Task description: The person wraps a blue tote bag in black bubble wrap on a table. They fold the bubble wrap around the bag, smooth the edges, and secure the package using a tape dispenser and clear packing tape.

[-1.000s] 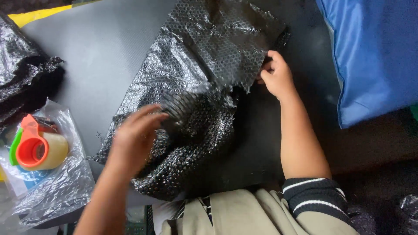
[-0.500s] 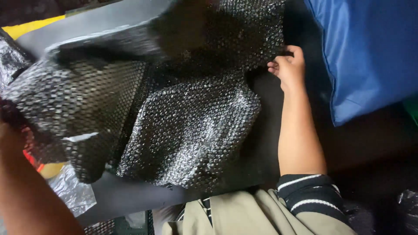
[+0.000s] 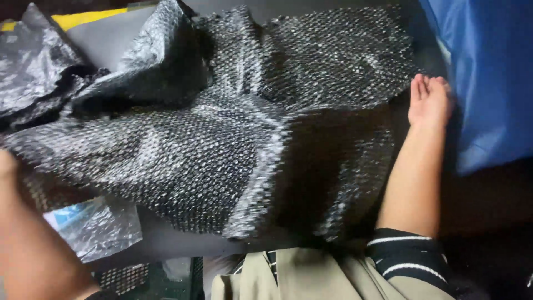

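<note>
Right hand (image 3: 428, 101) flat, fingers straight, on black bubble wrap (image 3: 233, 133) edge; left grip unclear.

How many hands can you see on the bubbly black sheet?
2. The right hand lies flat at the right edge of the black bubble wrap, next to the blue bag. The left hand is at the sheet's left edge, mostly cut off by the frame.

One view only: head cam, worn by the person, looking steeply down and fwd over their own lap at the dark grey desk (image 3: 105, 39). Close range; a wide sheet of black bubble wrap (image 3: 233, 133) fills most of the frame, with both forearms entering from the bottom edge.
</note>
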